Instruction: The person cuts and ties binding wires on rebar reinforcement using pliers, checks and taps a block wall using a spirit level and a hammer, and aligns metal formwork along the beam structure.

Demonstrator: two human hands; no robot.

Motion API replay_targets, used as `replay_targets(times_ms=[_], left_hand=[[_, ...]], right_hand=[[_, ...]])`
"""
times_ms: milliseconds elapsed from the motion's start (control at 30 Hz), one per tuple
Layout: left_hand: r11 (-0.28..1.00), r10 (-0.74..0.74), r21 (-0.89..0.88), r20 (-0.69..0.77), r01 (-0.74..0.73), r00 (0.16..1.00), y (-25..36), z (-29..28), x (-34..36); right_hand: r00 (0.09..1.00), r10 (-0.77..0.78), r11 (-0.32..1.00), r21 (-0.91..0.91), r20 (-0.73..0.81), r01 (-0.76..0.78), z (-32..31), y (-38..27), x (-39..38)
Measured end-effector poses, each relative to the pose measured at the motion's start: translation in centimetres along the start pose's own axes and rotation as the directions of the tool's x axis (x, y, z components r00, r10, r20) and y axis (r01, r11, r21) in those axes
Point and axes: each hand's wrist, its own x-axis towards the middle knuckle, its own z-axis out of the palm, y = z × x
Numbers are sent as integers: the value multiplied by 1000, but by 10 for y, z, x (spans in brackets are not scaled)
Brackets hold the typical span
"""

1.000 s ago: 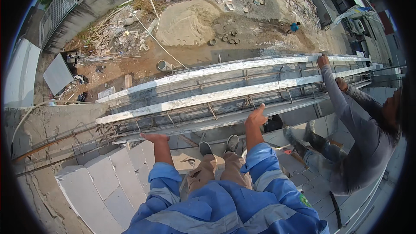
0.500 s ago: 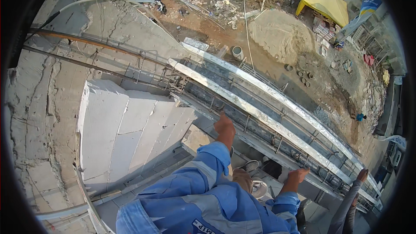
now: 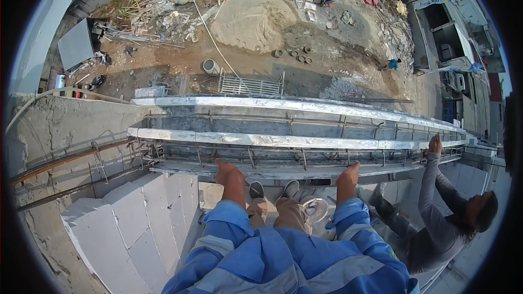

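A long formwork for a beam runs across the middle, with whitish boards and a cage of steel bars (image 3: 250, 158) along it. My left hand (image 3: 230, 173) is closed at the near formwork board (image 3: 283, 173), left of centre, its fingertips partly hidden. Farther right, my right hand (image 3: 347, 174) is closed at the same board, fingers curled toward the bars. Beyond the cage lies a middle whitish board (image 3: 261, 139), and past it a far whitish board (image 3: 272, 103). At the right, a co-worker's hand (image 3: 435, 144) touches the middle board.
White block walling (image 3: 128, 212) stands left below me. My shoes (image 3: 291, 188) are just below the formwork, near a white round container (image 3: 315, 209). A co-worker (image 3: 447, 234) is close on the right. Far below lie a sand heap (image 3: 253, 22), buckets and a metal frame (image 3: 250, 85).
My view has turned to the right, so the formwork now lies nearly level across the picture. Both hands stay at the near board. More of the co-worker has come into view.
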Motion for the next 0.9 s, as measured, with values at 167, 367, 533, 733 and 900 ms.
replay_targets(times_ms=[167,367,533,733,900], left_hand=[[988,76,137,-37,-70,996,-20,21,6],[959,83,269,27,-87,996,-40,34,32],[981,31,194,-50,-21,998,-22,22,20],[986,105,145,-161,-82,981,-36,36,50],[998,38,53,-138,-31,990,-39,38,52]], right_hand=[[980,-191,966,-168,54,198,0,36,118],[974,-207,975,-58,87,213,17,-27,136],[971,-211,956,-182,111,229,-18,11,42],[985,-171,956,-237,24,172,-20,1,16],[993,-101,990,-103,-54,95,-14,0,23]])
